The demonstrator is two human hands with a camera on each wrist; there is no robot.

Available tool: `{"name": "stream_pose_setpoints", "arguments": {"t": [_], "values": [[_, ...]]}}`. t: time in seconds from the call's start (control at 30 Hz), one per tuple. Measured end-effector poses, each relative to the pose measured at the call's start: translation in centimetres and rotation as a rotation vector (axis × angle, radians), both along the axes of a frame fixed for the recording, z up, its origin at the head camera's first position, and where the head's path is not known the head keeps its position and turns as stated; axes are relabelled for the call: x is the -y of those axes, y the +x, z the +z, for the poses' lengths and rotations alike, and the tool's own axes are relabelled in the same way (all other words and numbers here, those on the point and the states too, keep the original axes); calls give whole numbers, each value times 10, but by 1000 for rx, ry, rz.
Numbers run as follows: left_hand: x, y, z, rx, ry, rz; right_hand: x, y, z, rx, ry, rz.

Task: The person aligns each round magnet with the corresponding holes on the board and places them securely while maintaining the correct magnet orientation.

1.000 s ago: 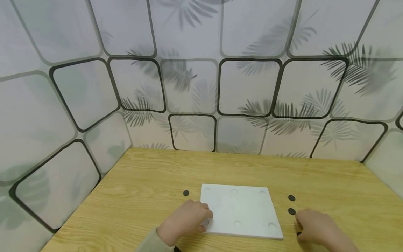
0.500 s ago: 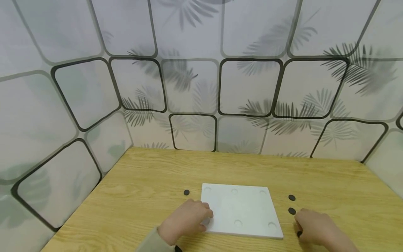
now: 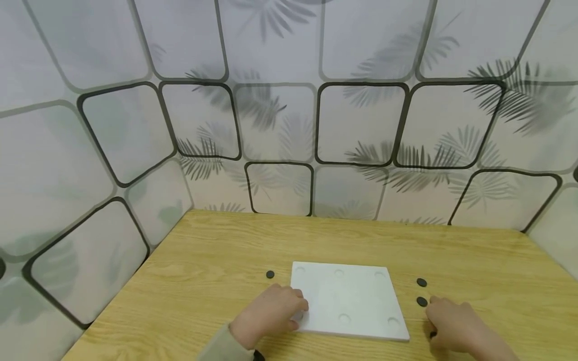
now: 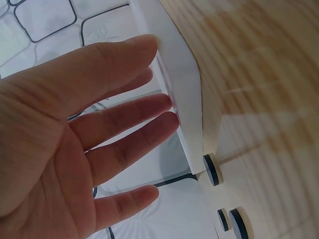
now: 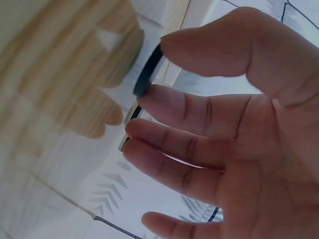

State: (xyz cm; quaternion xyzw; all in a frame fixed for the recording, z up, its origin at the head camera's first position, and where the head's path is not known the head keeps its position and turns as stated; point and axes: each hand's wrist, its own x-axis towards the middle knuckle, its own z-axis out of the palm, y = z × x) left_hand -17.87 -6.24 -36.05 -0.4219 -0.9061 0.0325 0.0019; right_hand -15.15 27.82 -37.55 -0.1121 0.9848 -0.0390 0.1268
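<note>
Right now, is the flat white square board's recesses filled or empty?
Empty where visible: the white square board shows bare round recesses; one corner is hidden under the left hand. Small black discs lie beside it on the wooden table.

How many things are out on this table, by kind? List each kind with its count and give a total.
Black discs: 4, one of them pinched in the right hand
White board: 1
Total: 5
</note>
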Motion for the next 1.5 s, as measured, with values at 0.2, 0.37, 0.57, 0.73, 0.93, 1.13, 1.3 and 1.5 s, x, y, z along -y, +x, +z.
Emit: {"name": "stream_pose_setpoints", "arguments": {"t": [0.2,0.37,0.57,0.73,0.93,1.13,1.3,1.5], "values": [[-1,0,0,-17,-14,-6,-1,1,1,-73,42,23],[-2,1,1,-57,-28,-17,1,2,2,-119,36,43],[-2,1,1,-50,-43,-10,7,5,6,-178,24,86],[-2,0,0,-20,-39,5,13,5,10,-226,13,112],[-1,1,1,-20,-31,-3,19,4,12,-237,-15,136],[-2,1,1,-4,-34,-1,28,1,14,-240,-27,154],[-2,1,1,-6,-28,-1,36,-2,15,-256,-23,164],[-2,0,0,-14,-34,5,45,-6,18,-225,-29,188]]}}
